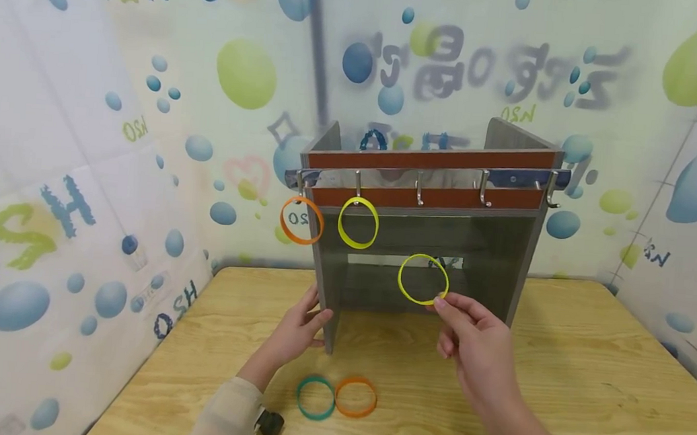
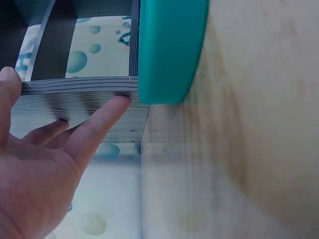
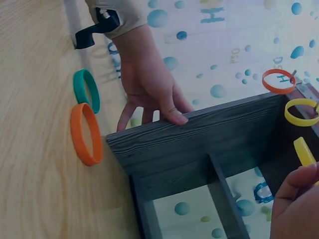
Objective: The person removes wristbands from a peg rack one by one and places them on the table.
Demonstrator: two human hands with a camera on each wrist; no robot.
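Note:
My right hand (image 1: 485, 348) pinches a yellow wristband (image 1: 400, 288) at its lower edge between thumb and fingertips, in front of the grey wooden rack (image 1: 522, 256). My left hand (image 1: 293, 331) rests on the rack's left side panel (image 3: 199, 124), fingers spread along its outer face and thumb at its front edge. An orange wristband (image 1: 281, 221) hangs from the leftmost hook (image 1: 300, 182), and another yellow wristband (image 1: 377, 226) from the hook beside it. Three more hooks to the right, including the middle hook (image 1: 420, 189), carry nothing.
On the wooden table (image 1: 586, 382), a teal wristband (image 1: 298, 396) and an orange wristband (image 1: 375, 401) lie side by side in front of the rack. A patterned curtain (image 1: 239, 136) stands behind the table and along its sides. A black wrist mount (image 1: 270, 424) sits at the left sleeve.

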